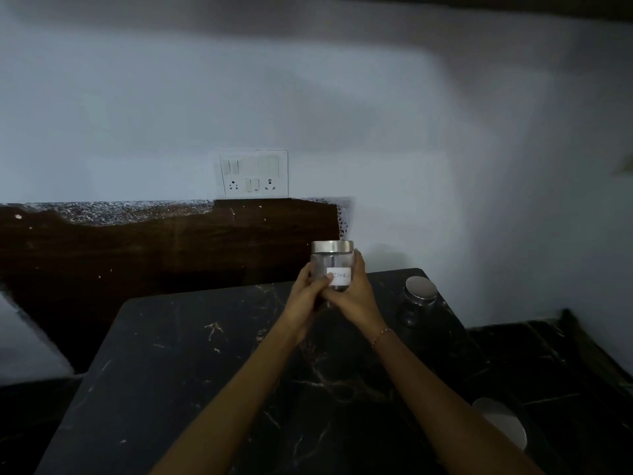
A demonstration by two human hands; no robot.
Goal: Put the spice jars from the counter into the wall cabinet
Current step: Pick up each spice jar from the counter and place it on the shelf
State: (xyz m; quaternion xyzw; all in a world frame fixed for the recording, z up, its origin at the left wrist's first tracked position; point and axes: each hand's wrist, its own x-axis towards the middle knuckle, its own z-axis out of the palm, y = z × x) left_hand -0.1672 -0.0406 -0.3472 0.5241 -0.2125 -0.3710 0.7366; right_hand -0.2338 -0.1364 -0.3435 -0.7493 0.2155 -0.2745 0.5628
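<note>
A clear glass spice jar (331, 261) with a silver lid and a white handwritten label is held upright above the far edge of the black marble counter (212, 365). My left hand (308, 293) wraps its lower left side and my right hand (356, 289) cups its right side and bottom. A second jar (418, 296) with a silver lid stands on the counter to the right, near the wall. A third silver lid (503, 423) shows at the counter's right side, low in view. The wall cabinet appears only as a dark strip (513, 5) along the top edge.
A white switch and socket panel (254, 173) is on the pale wall behind the jar. A dark brown backsplash panel (137, 248) runs along the left. A lower black marble surface (548, 358) lies to the right of the counter.
</note>
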